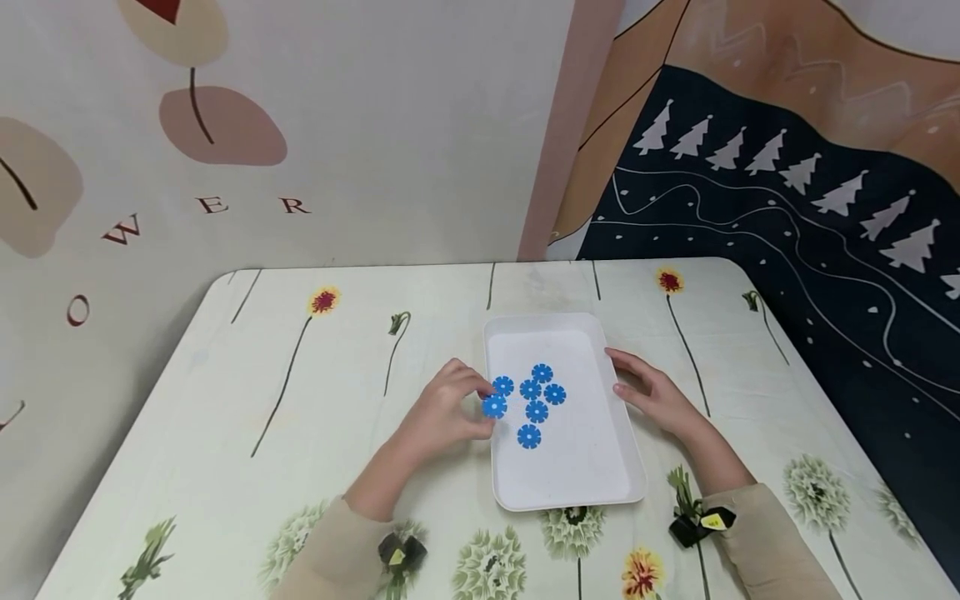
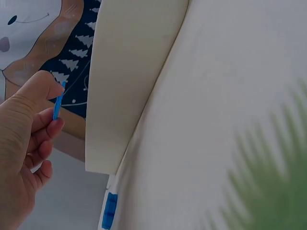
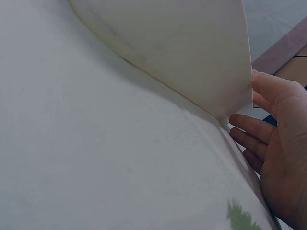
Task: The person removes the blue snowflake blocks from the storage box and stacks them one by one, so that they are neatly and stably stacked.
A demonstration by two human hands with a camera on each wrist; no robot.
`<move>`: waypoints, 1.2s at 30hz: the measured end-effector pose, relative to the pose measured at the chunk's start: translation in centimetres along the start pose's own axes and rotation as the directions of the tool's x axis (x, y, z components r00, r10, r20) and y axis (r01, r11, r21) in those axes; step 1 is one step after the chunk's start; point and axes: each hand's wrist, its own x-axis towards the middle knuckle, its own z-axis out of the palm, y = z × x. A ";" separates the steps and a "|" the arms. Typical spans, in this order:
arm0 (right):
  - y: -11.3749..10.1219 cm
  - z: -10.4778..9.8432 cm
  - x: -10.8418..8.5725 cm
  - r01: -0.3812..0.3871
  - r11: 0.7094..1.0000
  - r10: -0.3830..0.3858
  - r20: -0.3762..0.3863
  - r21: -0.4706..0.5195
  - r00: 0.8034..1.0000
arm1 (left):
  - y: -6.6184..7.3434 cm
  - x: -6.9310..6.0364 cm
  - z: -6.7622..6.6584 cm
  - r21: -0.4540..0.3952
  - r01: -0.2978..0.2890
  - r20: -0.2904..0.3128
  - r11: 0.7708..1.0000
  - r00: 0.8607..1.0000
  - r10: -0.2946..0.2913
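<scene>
The left hand (image 1: pixel 447 410) pinches a blue notched disc (image 1: pixel 494 406) just over the left rim of a white tray (image 1: pixel 566 475). In the left wrist view that disc (image 2: pixel 58 101) stands edge-on between the thumb and a finger of the left hand (image 2: pixel 21 129). Several more blue discs (image 1: pixel 536 411) lie in the tray, one of them (image 1: pixel 502 386) right behind the held one. At the tray's right rim rests the right hand (image 1: pixel 663 404), fingers loosely bent against the side. The right wrist view shows the right hand (image 3: pixel 283 134) beside the tray's outer wall (image 3: pixel 192 57).
A flower-print cloth (image 1: pixel 225 467) covers the table under the tray. Beyond the table's back edge stands a pale wall (image 1: pixel 412 167) with printed shapes and letters; a dark tree-pattern panel (image 1: pixel 750 208) is at the right. Dark bands (image 1: pixel 702 525) are on both sleeves.
</scene>
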 end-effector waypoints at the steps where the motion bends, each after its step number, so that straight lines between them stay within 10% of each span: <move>1: 0.0 0.0 0.0 0.001 1.000 -0.001 0.000 -0.001 1.000 | -0.1 -0.1 -0.1 -0.001 0.010 -0.010 1.000 1.000 -0.010; 25: 0.1 -0.1 -0.1 -0.009 1.000 0.009 0.001 0.006 1.000 | -3.2 -3.0 -1.8 0.027 0.111 -0.153 0.993 0.983 -0.105; 36: 0.0 -0.1 0.0 -0.005 1.000 0.005 0.005 0.009 1.000 | -4.4 -4.0 -2.1 -0.037 0.228 -0.100 0.973 0.968 -0.231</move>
